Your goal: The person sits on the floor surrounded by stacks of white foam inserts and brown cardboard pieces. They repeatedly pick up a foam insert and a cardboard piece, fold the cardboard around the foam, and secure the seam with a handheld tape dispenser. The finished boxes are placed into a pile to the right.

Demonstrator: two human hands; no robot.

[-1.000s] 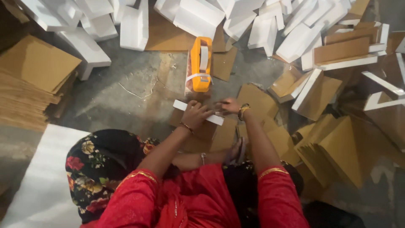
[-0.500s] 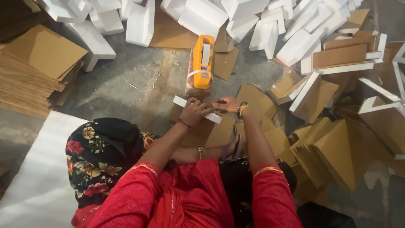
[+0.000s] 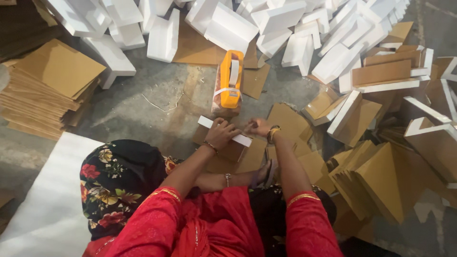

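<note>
My left hand (image 3: 221,134) clamped on foam strip (image 3: 224,131), frame centre; right hand (image 3: 258,127) pinching its right end, wrists bent.

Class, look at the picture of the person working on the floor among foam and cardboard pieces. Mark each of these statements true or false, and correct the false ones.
1. Both hands, the left hand and the right hand, are on a white foam strip. True.
2. The orange tape dispenser lies behind the person. False: it lies on the floor just beyond the hands.
3. A stack of brown cardboard sheets sits at the left. True.
4. The foam blocks piled at the top are black. False: they are white.
</note>
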